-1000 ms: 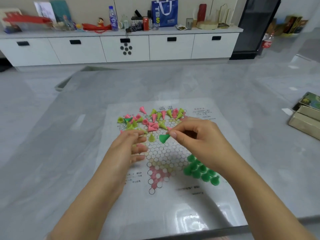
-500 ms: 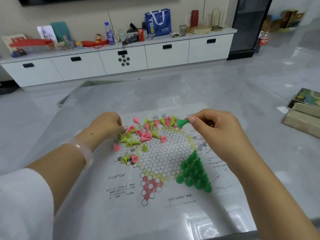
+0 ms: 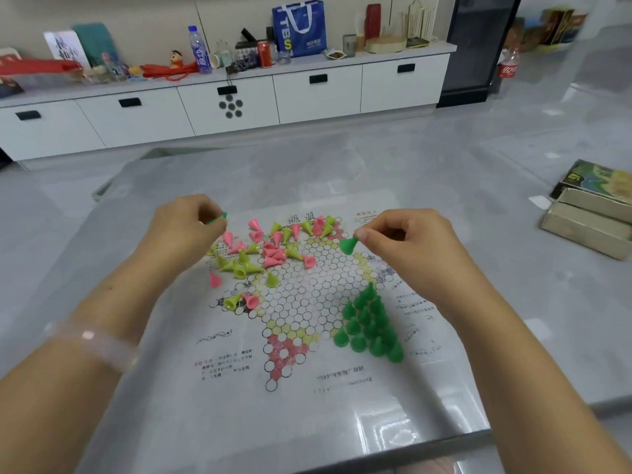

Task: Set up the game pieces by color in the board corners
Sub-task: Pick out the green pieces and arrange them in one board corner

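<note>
A paper checkers board [image 3: 307, 398] lies on the grey table. Several dark green cone pieces [image 3: 371, 323] stand packed in its right corner. Pink and yellow-green cones [image 3: 270, 249] lie mixed in a loose heap over the far left of the board. My right hand [image 3: 407, 248] pinches a dark green cone [image 3: 348, 245] by its tip, above the board's far right. My left hand [image 3: 184, 230] hovers at the heap's left edge and pinches another green piece [image 3: 217, 219], of which only the rim shows.
A stack of game boxes [image 3: 591, 206] sits at the table's right side. The table's near edge [image 3: 427, 446] runs just below the board. Beyond the table stands a long white cabinet [image 3: 239, 104] crowded with bottles, a can and a blue bag.
My left hand has risen from the heap with a green piece pinched in its fingers. My right hand still holds its green cone and has barely shifted.
</note>
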`<state>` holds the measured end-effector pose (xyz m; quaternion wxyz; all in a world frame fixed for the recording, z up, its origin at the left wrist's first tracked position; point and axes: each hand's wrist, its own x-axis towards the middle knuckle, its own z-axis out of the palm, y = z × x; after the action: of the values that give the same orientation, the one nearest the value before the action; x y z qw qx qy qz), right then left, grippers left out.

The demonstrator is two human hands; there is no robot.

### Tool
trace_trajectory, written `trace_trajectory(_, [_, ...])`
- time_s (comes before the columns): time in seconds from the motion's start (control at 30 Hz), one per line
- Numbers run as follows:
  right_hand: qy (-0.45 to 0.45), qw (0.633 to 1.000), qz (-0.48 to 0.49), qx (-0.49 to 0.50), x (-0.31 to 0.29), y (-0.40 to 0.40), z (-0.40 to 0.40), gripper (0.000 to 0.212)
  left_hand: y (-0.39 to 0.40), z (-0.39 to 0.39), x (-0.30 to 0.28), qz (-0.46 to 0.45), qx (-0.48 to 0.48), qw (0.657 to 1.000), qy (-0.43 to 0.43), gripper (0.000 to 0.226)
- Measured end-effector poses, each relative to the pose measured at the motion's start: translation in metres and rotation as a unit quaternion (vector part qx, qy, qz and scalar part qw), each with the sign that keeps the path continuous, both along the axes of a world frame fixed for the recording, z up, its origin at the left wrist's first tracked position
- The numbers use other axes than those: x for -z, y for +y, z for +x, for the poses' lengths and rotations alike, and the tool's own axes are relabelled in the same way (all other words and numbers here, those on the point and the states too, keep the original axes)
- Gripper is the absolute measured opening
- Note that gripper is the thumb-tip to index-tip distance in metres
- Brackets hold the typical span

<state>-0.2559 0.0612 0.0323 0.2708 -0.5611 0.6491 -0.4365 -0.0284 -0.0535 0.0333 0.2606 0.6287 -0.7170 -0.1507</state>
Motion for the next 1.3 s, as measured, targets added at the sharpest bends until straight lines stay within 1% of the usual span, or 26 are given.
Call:
trace_trajectory(0.07, [0.049, 0.999, 0.019, -0.015, 0.003, -0.001, 0.003, 0.016, 0.033, 0.0, -0.005, 0.01, -0.013, 0.987, 0.159, 0.01])
trace_trajectory(0.13, [0.1, 0.994, 0.038, -0.038, 0.007, -0.002, 0.008, 0.014, 0.061, -0.001, 0.005, 0.044, -0.008, 0.962, 0.271, 0.012])
trace_trajectory(0.2, [0.154, 0.984, 0.057, -0.067, 0.01, -0.002, 0.015, 0.012, 0.08, -0.003, 0.025, 0.101, -0.02, 0.934, 0.341, 0.012])
trace_trajectory(0.27, [0.2, 0.973, 0.066, -0.093, 0.014, 0.0, 0.021, 0.011, 0.086, -0.006, 0.04, 0.148, -0.041, 0.911, 0.383, 0.014])
trace_trajectory(0.33, [0.241, 0.96, 0.076, -0.119, 0.018, 0.0, 0.025, 0.011, 0.085, -0.008, 0.045, 0.163, -0.032, 0.902, 0.398, 0.013])
trace_trajectory(0.43, [0.29, 0.943, 0.089, -0.137, 0.024, -0.001, 0.027, 0.012, 0.083, -0.007, 0.04, 0.151, 0.016, 0.906, 0.396, 0.01])
trace_trajectory(0.57, [0.325, 0.93, 0.097, -0.145, 0.031, -0.003, 0.028, 0.013, 0.082, -0.006, 0.041, 0.159, 0.01, 0.901, 0.404, 0.01])
trace_trajectory(0.73, [0.331, 0.924, 0.113, -0.153, 0.033, -0.002, 0.027, 0.012, 0.082, -0.006, 0.041, 0.162, 0.017, 0.893, 0.419, 0.012])
trace_trajectory(0.97, [0.34, 0.919, 0.119, -0.157, 0.033, -0.002, 0.026, 0.014, 0.083, -0.005, 0.04, 0.157, 0.022, 0.896, 0.415, 0.013])
trace_trajectory(1.2, [0.324, 0.924, 0.125, -0.163, 0.032, 0.0, 0.024, 0.018, 0.084, -0.007, 0.041, 0.162, 0.025, 0.897, 0.411, 0.013])
trace_trajectory(1.3, [0.309, 0.933, 0.109, -0.15, 0.029, 0.001, 0.022, 0.023, 0.085, -0.008, 0.038, 0.163, 0.025, 0.897, 0.41, 0.015])
